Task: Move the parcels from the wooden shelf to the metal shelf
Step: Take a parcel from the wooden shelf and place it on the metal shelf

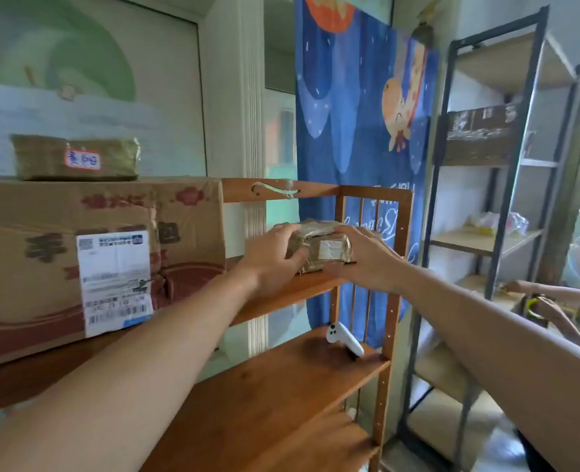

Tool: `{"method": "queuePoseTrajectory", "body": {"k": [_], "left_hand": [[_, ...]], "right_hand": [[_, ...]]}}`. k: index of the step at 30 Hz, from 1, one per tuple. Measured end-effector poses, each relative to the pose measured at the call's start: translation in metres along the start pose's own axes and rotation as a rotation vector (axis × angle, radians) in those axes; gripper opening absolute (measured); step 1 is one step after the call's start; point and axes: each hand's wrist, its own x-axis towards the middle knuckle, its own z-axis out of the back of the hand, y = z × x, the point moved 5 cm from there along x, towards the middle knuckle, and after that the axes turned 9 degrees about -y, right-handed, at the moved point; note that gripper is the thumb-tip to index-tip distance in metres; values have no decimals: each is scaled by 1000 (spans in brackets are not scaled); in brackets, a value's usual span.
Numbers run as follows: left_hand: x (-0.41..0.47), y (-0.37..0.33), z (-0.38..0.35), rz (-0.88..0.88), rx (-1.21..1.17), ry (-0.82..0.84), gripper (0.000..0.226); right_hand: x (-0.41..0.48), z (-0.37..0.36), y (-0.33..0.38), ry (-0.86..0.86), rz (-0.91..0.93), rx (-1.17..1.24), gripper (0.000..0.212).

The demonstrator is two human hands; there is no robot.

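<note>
Both hands (271, 258) (363, 258) clasp small parcel (319, 247) (apparently resting on wooden shelf (281, 298)).

You are standing in what looks like a room of a home pressed into use as a small parcel store. A wooden shelf (281, 386) in front of you carries a big cardboard box (94, 257) with a printed shipping label (115, 284), and a taped brown parcel (76, 158) sits on top of it. To your right a tall metal shelf (499, 206) holds another taped box (479, 134). The homely signs are the blue cartoon wall hanging (356, 107), the pale mural (60, 52) on the wall, and a white game controller (344, 338) left on a shelf board.
</note>
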Motion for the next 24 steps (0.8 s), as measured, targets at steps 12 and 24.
{"method": "queuePoseTrajectory", "body": {"k": [12,24], "left_hand": [[65,47,-91,851,-625,-155,59],[-71,-4,-9,232,-1036,-424,56]], "right_hand": [[66,-41,-51,-232,-434,282,50],[-42,-10,22,-309,-287,1034,32]]}}
